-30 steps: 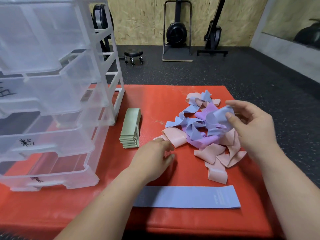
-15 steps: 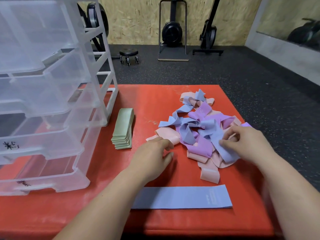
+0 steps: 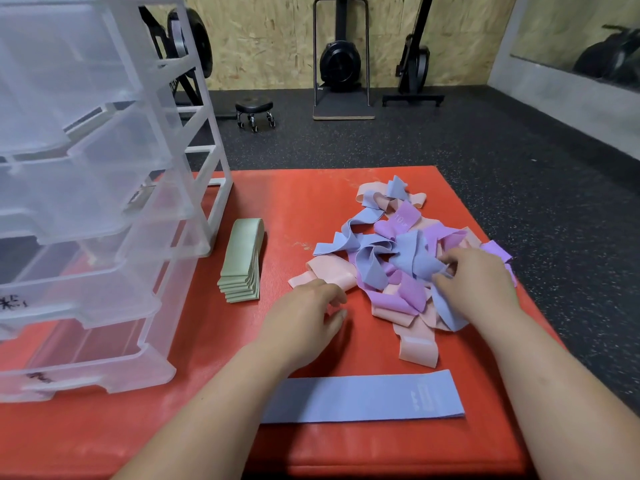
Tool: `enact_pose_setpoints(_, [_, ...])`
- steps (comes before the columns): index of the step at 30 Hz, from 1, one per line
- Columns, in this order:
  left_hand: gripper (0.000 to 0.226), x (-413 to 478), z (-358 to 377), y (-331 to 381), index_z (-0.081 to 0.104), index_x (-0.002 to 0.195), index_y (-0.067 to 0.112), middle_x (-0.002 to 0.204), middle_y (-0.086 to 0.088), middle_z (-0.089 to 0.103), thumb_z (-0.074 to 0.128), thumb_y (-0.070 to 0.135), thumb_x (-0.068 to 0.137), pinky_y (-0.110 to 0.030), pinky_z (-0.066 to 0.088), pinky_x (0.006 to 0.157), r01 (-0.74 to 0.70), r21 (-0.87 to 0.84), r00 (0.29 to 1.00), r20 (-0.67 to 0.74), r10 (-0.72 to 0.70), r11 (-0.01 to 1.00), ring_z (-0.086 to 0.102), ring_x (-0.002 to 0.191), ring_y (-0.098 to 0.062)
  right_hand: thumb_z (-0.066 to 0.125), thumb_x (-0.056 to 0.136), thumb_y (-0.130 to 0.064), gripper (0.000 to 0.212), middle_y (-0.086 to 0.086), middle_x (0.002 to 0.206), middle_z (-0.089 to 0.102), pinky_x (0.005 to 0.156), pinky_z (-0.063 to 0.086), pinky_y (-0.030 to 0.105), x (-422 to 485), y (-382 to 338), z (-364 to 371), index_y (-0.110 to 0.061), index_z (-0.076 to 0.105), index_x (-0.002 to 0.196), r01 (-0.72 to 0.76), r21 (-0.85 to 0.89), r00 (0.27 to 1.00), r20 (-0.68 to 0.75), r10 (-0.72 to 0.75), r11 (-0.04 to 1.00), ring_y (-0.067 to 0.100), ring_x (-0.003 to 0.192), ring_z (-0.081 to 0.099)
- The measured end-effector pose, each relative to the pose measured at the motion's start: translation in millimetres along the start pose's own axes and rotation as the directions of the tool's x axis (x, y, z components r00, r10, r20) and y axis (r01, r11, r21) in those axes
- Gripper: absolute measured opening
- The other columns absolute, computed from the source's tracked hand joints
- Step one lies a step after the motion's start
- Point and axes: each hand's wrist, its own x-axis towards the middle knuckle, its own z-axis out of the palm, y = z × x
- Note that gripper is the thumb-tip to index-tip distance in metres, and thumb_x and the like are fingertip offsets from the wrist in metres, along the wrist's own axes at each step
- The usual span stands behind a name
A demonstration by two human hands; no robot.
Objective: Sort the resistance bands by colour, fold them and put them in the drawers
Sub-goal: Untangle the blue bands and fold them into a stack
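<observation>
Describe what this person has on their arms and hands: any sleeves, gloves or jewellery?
The left forearm and right forearm are bare right to the picture's edge, with no sleeve in view. The left hand and right hand have no gloves, and no ring, watch or bracelet shows.

Soft, fairly bright overhead light casts faint shadows on the red mat (image 3: 311,209) — wide-angle distortion bows the drawer unit (image 3: 104,202) (left edge), and the right hand (image 3: 474,282) looks slightly blurred.
</observation>
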Motion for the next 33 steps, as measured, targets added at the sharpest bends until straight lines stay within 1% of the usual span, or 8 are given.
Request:
enact_pose_setpoints(3, [0.019, 0, -1, -2, 0.068, 0.116, 0.035, 0.109, 0.014, 0.066, 0.063, 0.039, 0.098, -0.037, 0.054, 0.082, 0.005, 0.005, 1.0, 0.0, -0.005, 1.0, 0.064, 0.099, -0.011, 0.068, 0.088, -0.015, 0.028, 0.007, 0.111, 0.068, 0.077, 0.045, 0.036, -1, -4, -14, -0.028, 0.077, 0.112, 0.058, 0.084, 0.985, -0.169, -0.043, 0.995, 0.035, 0.099, 0.065])
enact_pose_setpoints(9, [0.019, 0, -2, 2, 0.067, 0.116, 0.036, 0.109, 0.015, 0.065, 0.063, 0.041, 0.099, -0.036, 0.055, 0.081, -0.017, 0.009, 1.0, -0.02, 0.017, 1.0, 0.064, 0.098, -0.01, 0.063, 0.092, -0.015, 0.022, -0.002, 0.098, 0.065, 0.081, 0.053, 0.039, -6, -7, -32, -0.033, 0.075, 0.099, 0.182, 0.33, 0.934, -0.351, -0.058, 0.926, 0.023, 0.078, 0.064])
enact_pose_setpoints(14, [0.015, 0, -4, 3, 0.069, 0.112, 0.035, 0.101, 0.017, 0.062, 0.065, 0.035, 0.097, -0.039, 0.055, 0.081, -0.04, -0.057, 0.998, -0.057, 0.036, 0.998, 0.064, 0.093, -0.01, 0.06, 0.091, -0.011, 0.028, -0.013, 0.087, 0.074, 0.07, 0.047, 0.028, -14, -18, -49, -0.033, 0.077, 0.095, 0.155, 0.519, 0.969, -0.244, -0.027, 0.841, 0.011, 0.075, 0.064])
enact_pose_setpoints(19, [0.015, 2, -10, 8, 0.069, 0.112, 0.032, 0.106, 0.016, 0.069, 0.066, 0.026, 0.098, -0.032, 0.054, 0.082, -0.071, -0.242, 0.984, -0.177, 0.028, 0.968, 0.066, 0.089, -0.005, 0.059, 0.096, 0.001, 0.029, -0.009, 0.1, 0.079, 0.077, 0.058, 0.023, -24, -33, -68, -0.018, 0.08, 0.104, 0.202, 0.85, 0.978, -0.144, -0.153, 0.486, 0.011, 0.083, 0.069])
enact_pose_setpoints(23, [0.021, 1, -17, 19, 0.07, 0.119, 0.028, 0.112, 0.018, 0.068, 0.068, 0.021, 0.099, -0.028, 0.055, 0.083, -0.08, -0.394, 0.962, -0.269, -0.032, 0.916, 0.066, 0.094, -0.006, 0.078, 0.089, -0.003, 0.017, -0.003, 0.096, 0.079, 0.077, 0.058, 0.021, -28, -37, -59, -0.017, 0.077, 0.099, 0.193, 0.844, 0.972, -0.094, -0.216, 0.501, 0.013, 0.084, 0.07])
enact_pose_setpoints(27, [0.038, 0, -25, 27, 0.063, 0.137, 0.033, 0.129, 0.02, 0.065, 0.071, 0.026, 0.1, -0.027, 0.052, 0.095, -0.098, -0.524, 0.96, -0.274, -0.059, 0.846, 0.063, 0.118, -0.007, 0.077, 0.088, 0.002, 0.036, 0.006, 0.103, 0.078, 0.08, 0.063, 0.029, -36, -51, -70, -0.017, 0.07, 0.118, 0.177, 0.939, 0.956, -0.093, -0.279, 0.296, 0.021, 0.092, 0.076])
enact_pose_setpoints(29, [0.045, 0, -33, 36, 0.057, 0.146, 0.031, 0.141, 0.021, 0.061, 0.069, 0.03, 0.103, -0.023, 0.045, 0.105, -0.121, -0.593, 0.965, -0.26, -0.047, 0.796, 0.056, 0.132, -0.004, 0.076, 0.089, 0.001, 0.04, 0.008, 0.107, 0.077, 0.086, 0.063, 0.034, -41, -61, -74, -0.019, 0.07, 0.124, 0.155, 0.951, 0.933, -0.051, -0.357, 0.268, 0.024, 0.098, 0.076])
enact_pose_setpoints(33, [0.031, 1, -41, 44, 0.066, 0.135, 0.022, 0.132, 0.009, 0.072, 0.068, 0.023, 0.104, -0.042, 0.049, 0.11, -0.118, -0.746, 0.985, -0.17, -0.016, 0.656, 0.064, 0.128, -0.011, 0.073, 0.091, 0.001, 0.031, 0.004, 0.106, 0.08, 0.084, 0.062, 0.03, -51, -76, -66, -0.017, 0.073, 0.116, 0.062, 0.96, 0.904, 0.062, -0.423, 0.273, 0.019, 0.097, 0.077])
